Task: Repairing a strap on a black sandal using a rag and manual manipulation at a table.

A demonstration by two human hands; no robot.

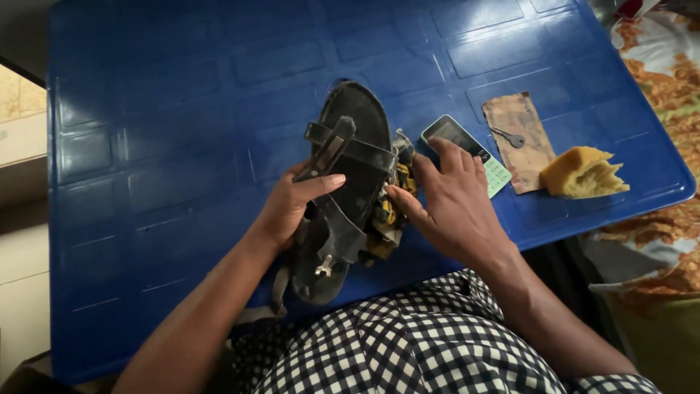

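Observation:
A worn black sandal [350, 175] with straps lies on the blue plastic table [182, 146], its heel hanging over the near edge. My left hand [292, 204] grips its left side, thumb across the sole. My right hand [452, 197] rests flat beside it, thumb touching a bunched yellow and grey cloth [386, 211] tucked against the sandal's right side. The fingertips of that hand lie over a small keypad phone [470, 149].
A brown scrap of sandpaper [519, 142] with a small key [510, 136] on it lies right of the phone. A torn yellow sponge [583, 174] sits near the table's right edge. Patterned fabric [671, 80] lies beyond that edge. My checked garment [408, 343] is below.

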